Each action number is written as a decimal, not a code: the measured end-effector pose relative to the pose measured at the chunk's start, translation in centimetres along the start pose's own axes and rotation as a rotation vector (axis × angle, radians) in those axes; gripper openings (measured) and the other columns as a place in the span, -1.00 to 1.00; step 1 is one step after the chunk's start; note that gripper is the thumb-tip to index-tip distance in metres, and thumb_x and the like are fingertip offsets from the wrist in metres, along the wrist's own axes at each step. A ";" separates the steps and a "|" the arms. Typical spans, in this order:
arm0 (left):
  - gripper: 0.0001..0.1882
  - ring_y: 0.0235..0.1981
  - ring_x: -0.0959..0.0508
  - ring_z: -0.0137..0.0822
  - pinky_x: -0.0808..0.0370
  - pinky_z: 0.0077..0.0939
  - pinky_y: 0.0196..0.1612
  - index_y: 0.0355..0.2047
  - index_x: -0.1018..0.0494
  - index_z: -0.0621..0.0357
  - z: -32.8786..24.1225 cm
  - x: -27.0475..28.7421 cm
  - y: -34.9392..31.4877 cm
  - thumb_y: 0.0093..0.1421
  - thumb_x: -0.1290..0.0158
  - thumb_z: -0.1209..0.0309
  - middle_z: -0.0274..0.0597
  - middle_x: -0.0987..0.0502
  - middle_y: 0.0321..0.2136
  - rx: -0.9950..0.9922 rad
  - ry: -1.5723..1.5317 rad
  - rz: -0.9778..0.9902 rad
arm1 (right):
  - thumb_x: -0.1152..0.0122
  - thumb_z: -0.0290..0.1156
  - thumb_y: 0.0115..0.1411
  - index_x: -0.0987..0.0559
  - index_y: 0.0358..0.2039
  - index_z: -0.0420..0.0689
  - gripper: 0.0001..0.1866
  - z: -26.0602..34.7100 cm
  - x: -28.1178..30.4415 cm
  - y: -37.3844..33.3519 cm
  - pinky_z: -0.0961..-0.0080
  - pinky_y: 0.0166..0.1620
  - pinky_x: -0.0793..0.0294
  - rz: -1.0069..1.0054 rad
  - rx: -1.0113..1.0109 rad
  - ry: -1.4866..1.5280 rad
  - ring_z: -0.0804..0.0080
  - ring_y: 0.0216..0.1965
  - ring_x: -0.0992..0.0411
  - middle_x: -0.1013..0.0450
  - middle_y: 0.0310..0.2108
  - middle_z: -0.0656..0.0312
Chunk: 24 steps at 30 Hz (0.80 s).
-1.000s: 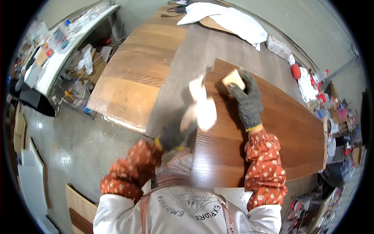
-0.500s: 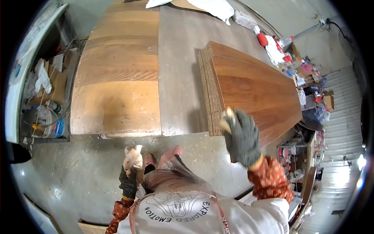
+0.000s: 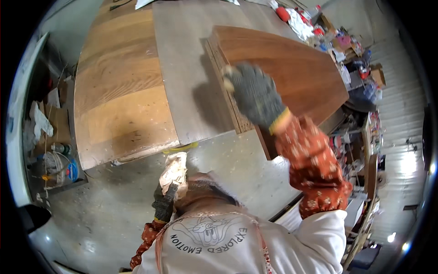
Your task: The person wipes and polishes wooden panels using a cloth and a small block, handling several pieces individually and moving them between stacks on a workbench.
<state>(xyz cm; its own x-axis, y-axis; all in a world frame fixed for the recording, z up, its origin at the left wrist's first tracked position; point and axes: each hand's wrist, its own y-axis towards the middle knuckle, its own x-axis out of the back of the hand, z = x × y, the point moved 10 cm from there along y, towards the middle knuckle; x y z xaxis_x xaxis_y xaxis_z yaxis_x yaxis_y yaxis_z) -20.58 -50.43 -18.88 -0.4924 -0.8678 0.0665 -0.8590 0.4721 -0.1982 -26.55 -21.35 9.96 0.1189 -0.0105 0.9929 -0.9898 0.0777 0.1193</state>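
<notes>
My left hand, in a dark glove, grips a crumpled, pale pinkish lump, cloth or plastic I cannot tell which. It is low in front of my body, off the near edge of the worktable. My right hand, also in a dark grey glove, is closed at the left edge of a stack of brown wood-grain boards. Something pale shows at its fingertips, blurred, perhaps only the glove's tips. Whether the fingers touch the raw side edge cannot be made out. The glove covers part of that edge.
The boards lie on a worktable with a light wood-toned part and a grey-brown part. A cluttered shelf stands at left, with cardboard and a coiled cord. Bottles, bags and boxes crowd the right side along a corrugated wall.
My right hand has moved away from me and leftward along the boards' edge. My left hand has come up and right with the pale lump. The whole view has shifted as well.
</notes>
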 end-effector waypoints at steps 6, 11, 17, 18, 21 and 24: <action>-0.64 -0.25 -0.51 -0.42 -0.48 -0.51 -0.16 -0.07 -0.40 0.38 -0.5 -2.2 1.5 0.14 -0.14 0.48 -0.18 -0.55 -0.23 0.154 -0.110 0.188 | -0.12 -0.43 0.05 -0.51 -0.03 0.04 -0.60 2.5 2.2 -23.9 0.20 -0.06 -0.41 -0.167 -0.130 -0.066 0.04 -0.02 -0.37 -0.36 0.01 0.05; -0.69 -0.31 -0.48 -0.48 -0.46 -0.58 -0.26 -0.09 -0.40 0.30 -9.4 -6.2 3.7 0.18 -0.09 0.45 -0.27 -0.52 -0.28 0.007 0.058 0.256 | -0.25 -0.41 0.00 -0.53 -0.07 -0.04 -0.59 1.4 2.5 -26.5 0.17 -0.07 -0.44 -0.421 -0.295 0.134 -0.02 -0.09 -0.42 -0.40 -0.05 0.02; -0.75 -0.37 -0.49 -0.43 -0.41 -0.60 -0.33 -0.12 -0.43 0.17 -13.1 -6.3 5.3 0.26 -0.02 0.32 -0.26 -0.48 -0.37 0.043 0.114 0.017 | -0.16 -0.18 0.17 -0.52 -0.13 -0.16 -0.64 -0.1 0.3 -24.9 0.23 -0.06 -0.45 -0.469 -0.307 0.288 0.03 -0.13 -0.44 -0.44 -0.17 0.01; -0.72 -0.30 -0.49 -0.38 -0.41 -0.54 -0.26 -0.09 -0.41 0.20 -13.6 -5.2 5.3 0.26 -0.01 0.32 -0.19 -0.48 -0.30 -0.022 0.220 -0.048 | -0.12 -0.17 0.19 -0.52 -0.14 -0.13 -0.66 -1.4 -0.2 -26.1 0.21 -0.06 -0.45 -0.464 -0.364 0.305 0.05 -0.12 -0.43 -0.44 -0.18 0.03; -0.63 -0.09 -0.48 -0.21 -0.41 -0.35 -0.03 0.02 -0.36 0.28 -17.2 -4.8 6.4 0.27 0.01 0.33 0.01 -0.47 -0.09 -0.491 0.303 -0.128 | -0.16 -0.25 0.14 -0.54 -0.12 -0.03 -0.70 -2.3 1.7 -27.0 0.24 -0.06 -0.46 -0.504 -0.226 0.211 0.12 -0.05 -0.40 -0.44 -0.14 0.06; -0.57 -0.02 -0.47 -0.25 -0.38 -0.40 0.03 0.02 -0.36 0.29 -25.9 -11.0 8.7 0.20 -0.06 0.32 0.01 -0.46 -0.02 -0.778 0.189 -0.047 | -0.17 -0.31 0.13 -0.50 -0.09 -0.09 -0.67 -1.0 2.7 -23.4 0.19 -0.06 -0.45 -0.487 -0.134 0.386 0.06 -0.05 -0.40 -0.40 -0.08 0.03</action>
<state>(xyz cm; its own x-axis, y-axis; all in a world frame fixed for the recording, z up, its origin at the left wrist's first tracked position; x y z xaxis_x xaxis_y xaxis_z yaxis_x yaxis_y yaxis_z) -26.30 -32.79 3.96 -0.4085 -0.8816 0.2365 -0.6968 0.4686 0.5431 -2.98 -22.20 9.86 0.5977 0.2820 0.7505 -0.7995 0.2785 0.5321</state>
